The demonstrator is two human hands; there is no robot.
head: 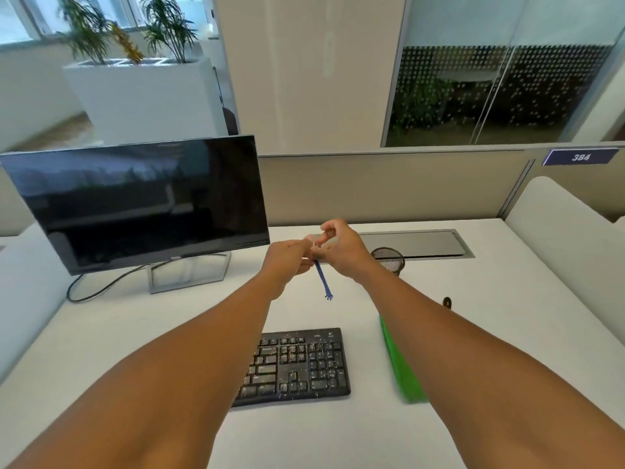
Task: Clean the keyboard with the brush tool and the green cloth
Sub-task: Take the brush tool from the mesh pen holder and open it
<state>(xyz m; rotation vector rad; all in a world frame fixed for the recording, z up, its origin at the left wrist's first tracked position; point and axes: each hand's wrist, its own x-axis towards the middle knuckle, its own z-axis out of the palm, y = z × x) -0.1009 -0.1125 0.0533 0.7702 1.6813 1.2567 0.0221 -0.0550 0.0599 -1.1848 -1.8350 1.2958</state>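
A black keyboard [304, 363], speckled with pale crumbs, lies on the white desk [135, 333] near me; my left forearm hides its left part. The green cloth [400, 367] lies to its right, partly under my right forearm. Both arms reach out above the desk behind the keyboard. My left hand [287, 257] and my right hand [338, 250] meet there and pinch the top of a thin blue brush tool [323, 280], which hangs down with a small splayed tip. What sits at its top end between my fingers is too small to tell.
A dark Dell monitor [142, 204] stands at the left with a black cable beside its stand. A black mesh pen cup [389, 260] stands right of my hands, before a grey cable hatch [416, 243]. A small dark object [447, 302] lies beyond the cloth. A partition closes the back.
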